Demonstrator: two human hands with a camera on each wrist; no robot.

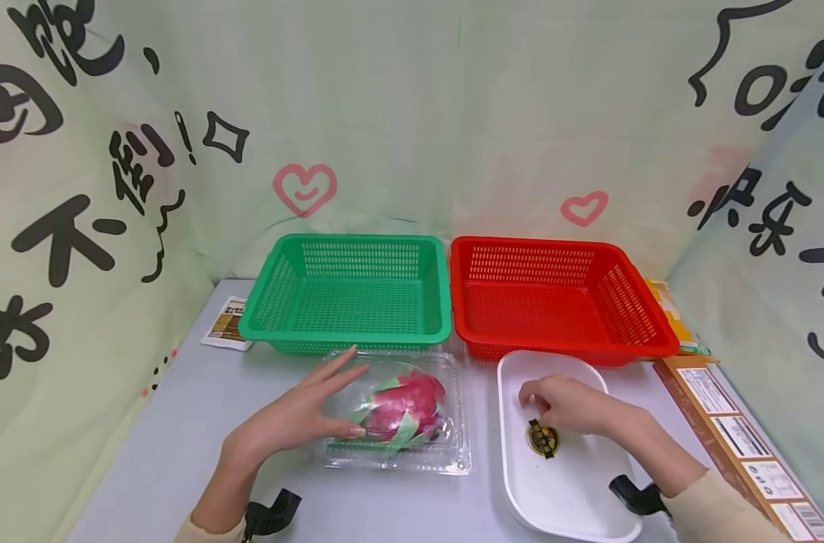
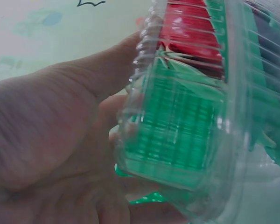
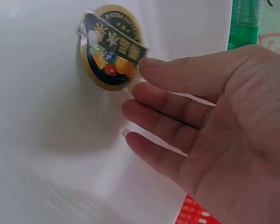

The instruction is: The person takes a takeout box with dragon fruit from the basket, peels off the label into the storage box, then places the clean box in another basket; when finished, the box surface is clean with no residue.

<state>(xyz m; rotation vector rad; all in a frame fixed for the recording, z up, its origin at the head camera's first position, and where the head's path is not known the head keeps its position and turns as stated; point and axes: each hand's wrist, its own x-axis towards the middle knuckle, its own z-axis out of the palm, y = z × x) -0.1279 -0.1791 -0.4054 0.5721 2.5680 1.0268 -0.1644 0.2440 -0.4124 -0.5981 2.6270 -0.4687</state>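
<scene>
Head view: a dragon fruit (image 1: 415,403) was enclosed in a clear container (image 1: 461,434), set on the worktop (image 1: 160,467) just to the near side of a green basket (image 1: 357,302). The container's left end was met by the left grip (image 1: 299,411), its fingers spread wide with nothing clasped. To the right, over a white tray (image 1: 568,490), a round black-and-gold label (image 1: 543,439) was touched at its edge by the right grip (image 1: 571,403), thumb and fingers bent; whether it was pinched could not be told. A red basket (image 1: 547,309) was placed right of the green one, just beyond the tray. Farther left, a small packet (image 1: 228,324) was partly hidden by the green basket; at right, a brown box (image 1: 744,445) was laid along the worktop's side.
</scene>
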